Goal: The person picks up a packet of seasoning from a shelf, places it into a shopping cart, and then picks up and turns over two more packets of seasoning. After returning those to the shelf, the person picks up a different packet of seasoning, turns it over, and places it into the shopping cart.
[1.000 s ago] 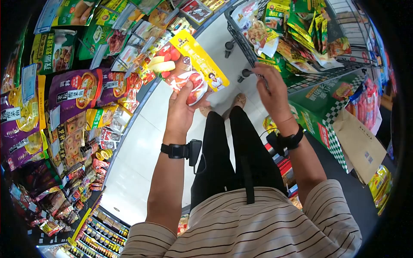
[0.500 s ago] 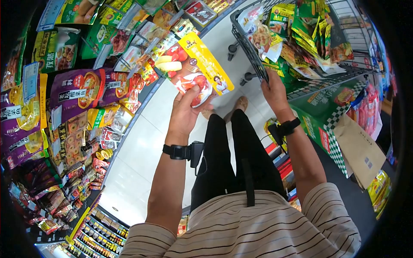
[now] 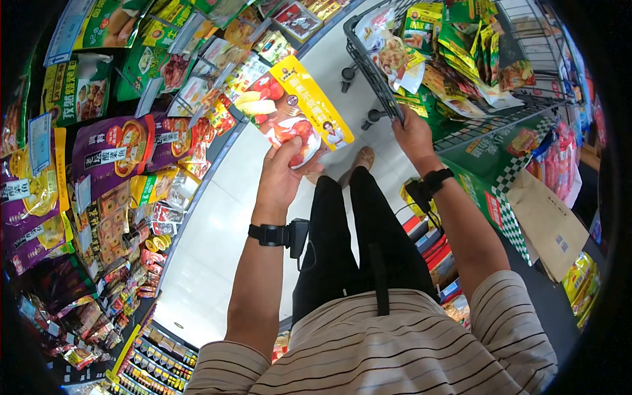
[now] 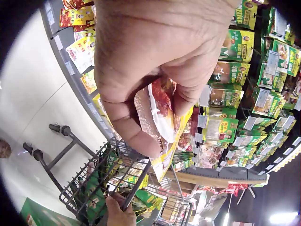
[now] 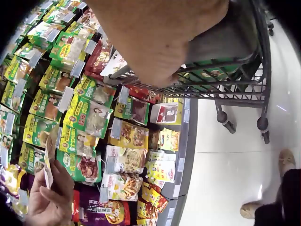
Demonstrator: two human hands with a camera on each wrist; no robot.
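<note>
My left hand (image 3: 280, 174) pinches a flat yellow food packet (image 3: 316, 102) by its lower corner, thumb on the printed front. The front shows red and pale food pictures and a small figure. In the left wrist view the packet (image 4: 162, 113) sits between thumb and fingers, its back creased and silvery. To the right, my right hand (image 3: 416, 135) grips the near corner of the shopping cart's dark rim (image 3: 376, 72). Many green and yellow packets (image 3: 461, 49) lie inside the cart. In the right wrist view my right hand (image 5: 160, 47) hides part of the rim.
Shelves on the left carry hanging packets, among them purple pouches (image 3: 115, 151), with price tags (image 3: 41, 141) sticking out. Cart wheels (image 3: 373, 117) stand on the white floor (image 3: 210, 263). A green checkered box (image 3: 490, 191) and a brown cardboard piece (image 3: 550, 224) lie at right.
My right hand has come from hovering beside the cart to gripping its rim. My left hand keeps the packet in nearly the same place.
</note>
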